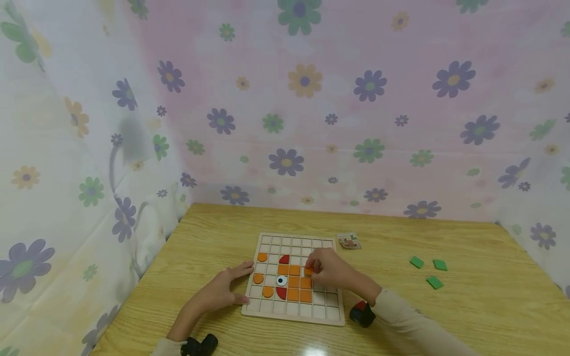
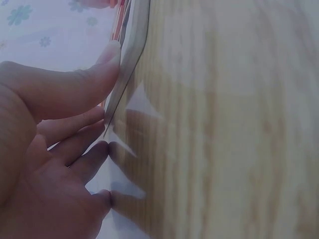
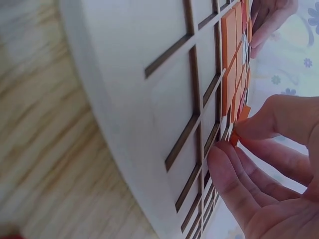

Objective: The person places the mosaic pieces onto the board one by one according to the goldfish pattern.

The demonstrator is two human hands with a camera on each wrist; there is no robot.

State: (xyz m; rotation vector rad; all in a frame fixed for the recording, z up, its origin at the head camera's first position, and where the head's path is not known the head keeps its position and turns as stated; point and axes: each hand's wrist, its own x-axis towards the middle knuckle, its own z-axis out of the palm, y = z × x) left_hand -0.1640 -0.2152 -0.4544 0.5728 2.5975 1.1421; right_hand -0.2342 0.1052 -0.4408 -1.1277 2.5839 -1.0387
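A wooden grid board [image 1: 294, 317] lies on the table. My right hand [image 1: 334, 269] is over its right half, pinching an orange tile [image 3: 244, 113] between thumb and forefinger; the tile tilts at a cell. Orange square tiles [image 1: 294, 283] fill several cells beside it. Left of these sit a white eye tile [image 1: 281, 281], two red curved pieces [image 1: 281, 293] and orange discs [image 1: 262, 257]. With fingers extended, my left hand [image 1: 220, 291] touches the board's left edge. In the left wrist view its thumb [image 2: 99, 74] rests against the board's rim.
Several green tiles [image 1: 434, 282] lie on the table to the right. A small picture card [image 1: 349, 241] lies by the board's far right corner. Flowered cloth [image 1: 285, 123] hangs behind the table and along its sides.
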